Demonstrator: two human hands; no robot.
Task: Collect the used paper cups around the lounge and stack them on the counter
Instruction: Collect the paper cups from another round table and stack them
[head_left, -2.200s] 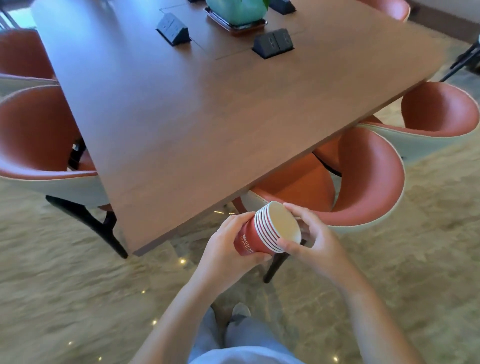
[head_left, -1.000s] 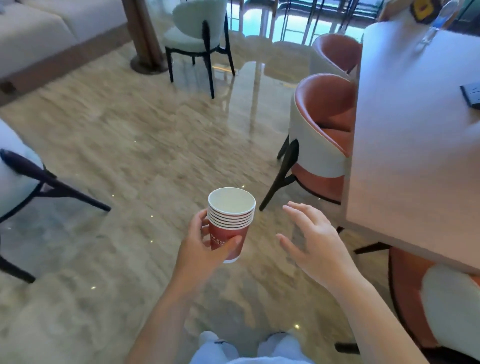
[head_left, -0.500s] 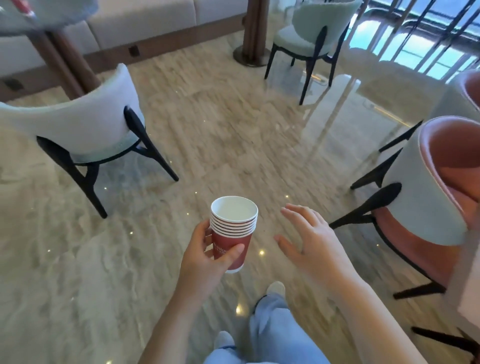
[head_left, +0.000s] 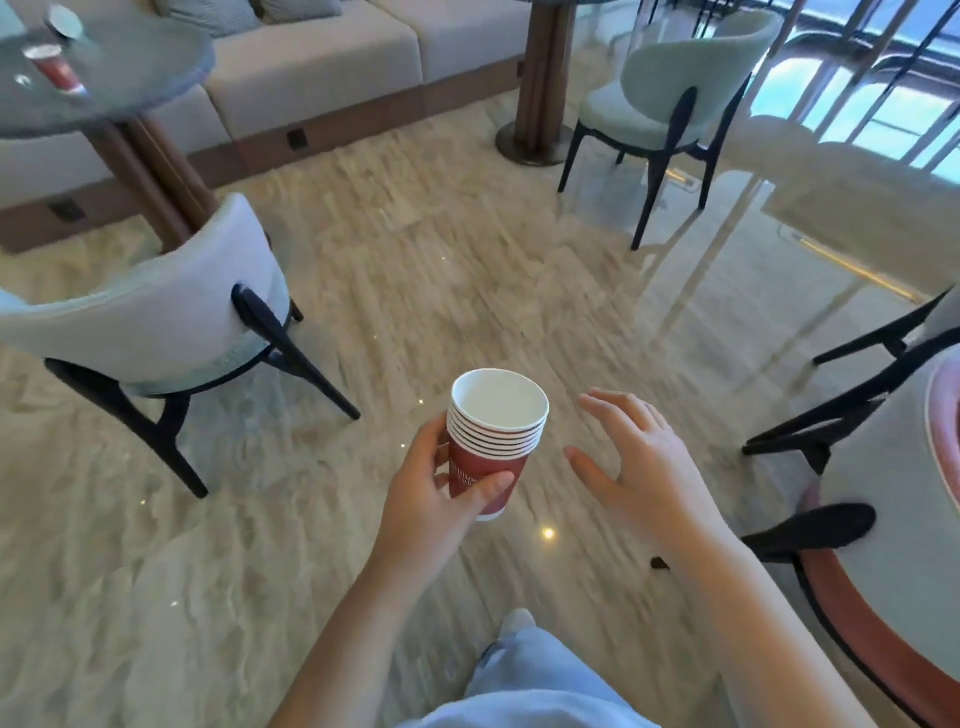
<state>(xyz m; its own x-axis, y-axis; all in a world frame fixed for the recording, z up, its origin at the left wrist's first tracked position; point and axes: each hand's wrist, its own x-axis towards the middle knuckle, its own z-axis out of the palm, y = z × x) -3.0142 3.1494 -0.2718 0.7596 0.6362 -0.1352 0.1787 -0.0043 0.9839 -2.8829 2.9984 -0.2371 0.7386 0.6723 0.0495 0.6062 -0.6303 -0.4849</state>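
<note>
1. Although it is blurred, the next pickup shows well up and to the left of the stack: a red paper cup, apparently upright, on the round glass table.
2. Farther from the stack on that table lies a pale-rimmed thing. It may be a second cup on its side, but I cannot tell.
3. Between the table and the stack stands a pale chair, its back toward you. You will probably need to step round it.
4. Your left hand grips the stack of nested red cups around its lower half, thumb in front. The stack is upright, mouth up, over the floor.
5. Just right of the stack, your right hand is spread, apart from the cups and holding nothing.
6. The table cup lies on your left hand's side, but that hand is full. My judgement is that the free right hand must reach across for it.
</note>
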